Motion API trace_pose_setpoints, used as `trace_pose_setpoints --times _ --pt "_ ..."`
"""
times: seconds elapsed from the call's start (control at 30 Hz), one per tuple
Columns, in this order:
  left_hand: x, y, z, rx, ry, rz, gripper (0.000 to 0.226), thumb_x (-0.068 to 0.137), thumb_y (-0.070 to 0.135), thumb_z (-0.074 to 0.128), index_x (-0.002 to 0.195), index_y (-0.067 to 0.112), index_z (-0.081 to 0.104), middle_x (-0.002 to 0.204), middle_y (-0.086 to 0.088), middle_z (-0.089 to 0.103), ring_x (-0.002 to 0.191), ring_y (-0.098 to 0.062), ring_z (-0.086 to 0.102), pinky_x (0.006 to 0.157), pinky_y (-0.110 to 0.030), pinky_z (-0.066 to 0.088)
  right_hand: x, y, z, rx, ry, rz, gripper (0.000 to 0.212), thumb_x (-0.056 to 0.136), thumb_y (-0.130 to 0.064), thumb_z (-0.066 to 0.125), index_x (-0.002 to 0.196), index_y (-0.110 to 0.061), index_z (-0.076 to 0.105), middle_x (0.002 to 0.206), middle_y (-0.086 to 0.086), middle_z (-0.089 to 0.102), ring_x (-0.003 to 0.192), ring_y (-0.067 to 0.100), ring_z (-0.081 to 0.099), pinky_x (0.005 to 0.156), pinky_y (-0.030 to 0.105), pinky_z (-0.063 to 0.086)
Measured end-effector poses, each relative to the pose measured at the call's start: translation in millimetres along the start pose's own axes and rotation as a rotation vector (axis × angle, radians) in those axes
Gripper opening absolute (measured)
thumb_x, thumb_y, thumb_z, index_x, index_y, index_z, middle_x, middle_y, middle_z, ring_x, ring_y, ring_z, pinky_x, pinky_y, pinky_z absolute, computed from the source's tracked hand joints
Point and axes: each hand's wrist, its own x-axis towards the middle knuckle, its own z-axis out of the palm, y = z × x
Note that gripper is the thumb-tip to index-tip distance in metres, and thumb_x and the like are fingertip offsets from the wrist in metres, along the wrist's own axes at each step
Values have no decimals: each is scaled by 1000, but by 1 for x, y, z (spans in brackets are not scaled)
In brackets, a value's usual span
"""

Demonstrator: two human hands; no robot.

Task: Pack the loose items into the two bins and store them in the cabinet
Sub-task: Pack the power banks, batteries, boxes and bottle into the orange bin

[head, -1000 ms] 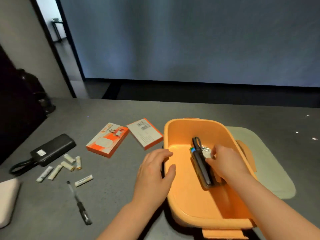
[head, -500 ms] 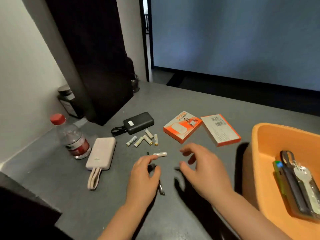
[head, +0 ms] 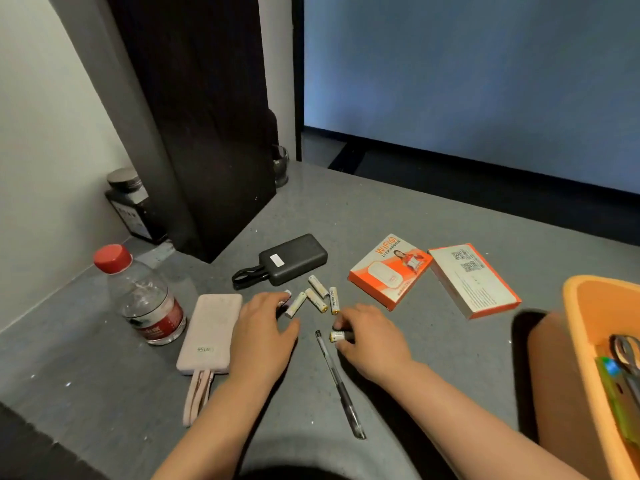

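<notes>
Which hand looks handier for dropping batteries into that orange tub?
The right hand, probably. It already pinches a battery, and the orange bin sits on its side of the table. The left hand lies over the batteries farther from the bin.

Dim, soft indoor light with faint shadows, slight overall blur, and wide-angle bending toward the edges.

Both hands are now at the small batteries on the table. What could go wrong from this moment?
1. The loose batteries are round and lie close together; the left hand could nudge them so they roll away.
2. The right hand pinches one battery right beside the pen; it may knock the pen aside.
3. The orange bin sits well off to the right, so a weakly pinched battery could drop on the way.
</notes>
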Motion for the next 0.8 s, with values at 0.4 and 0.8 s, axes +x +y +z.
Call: trace_pose_setpoints --times 0.4,0.8 --pt "28 -4 27 95 -90 6 33 90 16 56 121 26 58 119 3 55 110 -19 40 89 -35 40 20 17 -2 177 117 213 26 88 -24 60 112 -19 52 99 3 62 89 23 59 67 25 35" --pt "30 -15 13 116 -374 68 65 86 18 63 141 38 34 139 7 35 120 -15 25 93 -22 26 58 21 -21 156 -26 27 54 83 -41 69 128 -15 54 125 6 54 113 21 52 93 30 42"
